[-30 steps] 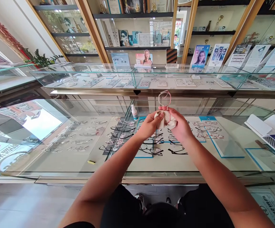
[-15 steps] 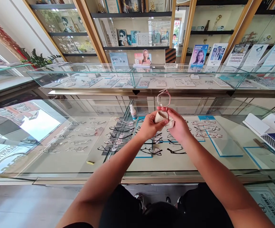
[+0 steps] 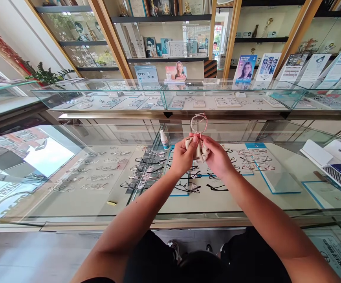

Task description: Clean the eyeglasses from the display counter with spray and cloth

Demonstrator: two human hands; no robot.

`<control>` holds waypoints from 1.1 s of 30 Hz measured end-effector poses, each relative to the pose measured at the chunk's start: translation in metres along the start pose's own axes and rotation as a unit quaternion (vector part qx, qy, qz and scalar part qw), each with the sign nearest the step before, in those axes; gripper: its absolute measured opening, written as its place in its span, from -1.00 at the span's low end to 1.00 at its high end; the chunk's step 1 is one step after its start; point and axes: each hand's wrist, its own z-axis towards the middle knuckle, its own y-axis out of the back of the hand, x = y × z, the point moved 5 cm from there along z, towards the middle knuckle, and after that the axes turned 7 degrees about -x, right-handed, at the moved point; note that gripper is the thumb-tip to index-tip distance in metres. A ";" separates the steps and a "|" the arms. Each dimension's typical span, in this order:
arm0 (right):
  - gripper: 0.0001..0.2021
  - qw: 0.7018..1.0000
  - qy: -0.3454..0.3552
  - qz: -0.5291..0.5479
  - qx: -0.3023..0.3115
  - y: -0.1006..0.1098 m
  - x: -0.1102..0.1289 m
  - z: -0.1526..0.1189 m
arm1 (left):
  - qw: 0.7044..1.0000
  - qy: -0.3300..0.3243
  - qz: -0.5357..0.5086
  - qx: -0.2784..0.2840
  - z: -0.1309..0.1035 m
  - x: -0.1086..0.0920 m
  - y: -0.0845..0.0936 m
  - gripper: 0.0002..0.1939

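Both hands meet above the glass counter at the middle of the view. My left hand [image 3: 184, 156] is closed on a cream cloth [image 3: 200, 152], its thumb pressed on the cloth. My right hand [image 3: 217, 156] is closed round the other side of the same cloth. A pair of thin pinkish glasses [image 3: 199, 123] sticks out beyond the fingertips, one rim showing; the rest is hidden by the cloth and fingers. Behind my left hand a small white spray bottle [image 3: 164, 140] stands upright on the counter.
Rows of glasses [image 3: 148, 169] lie inside the glass counter [image 3: 217, 216]. An opened white box [image 3: 335, 159] is at the right. A small yellow object [image 3: 111, 203] lies at the front left. Farther back stand a second display case [image 3: 188, 114] and cards [image 3: 245, 71].
Both hands, with the cloth and glasses, have shifted slightly left. My left thumb has moved up on the cloth, which is now bunched differently, and the glasses have tilted.
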 end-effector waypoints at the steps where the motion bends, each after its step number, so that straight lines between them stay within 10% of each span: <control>1: -0.70 1.000 -0.002 0.001 -0.006 0.002 0.000 0.001 | 1.000 0.009 0.002 0.014 0.001 0.001 0.000 -0.28; 12: -0.83 0.997 -0.003 0.013 -0.082 0.022 0.001 0.011 | 0.970 0.058 0.064 0.226 0.001 -0.004 -0.001 -0.56; 23: -0.75 0.999 0.017 0.008 -0.034 0.008 -0.005 0.007 | 0.993 -0.039 0.100 0.052 -0.003 -0.001 -0.003 -0.42; 33: -0.77 0.994 0.077 -0.022 -0.068 0.027 0.012 0.015 | 0.996 -0.058 0.067 0.014 -0.001 0.000 0.000 -0.34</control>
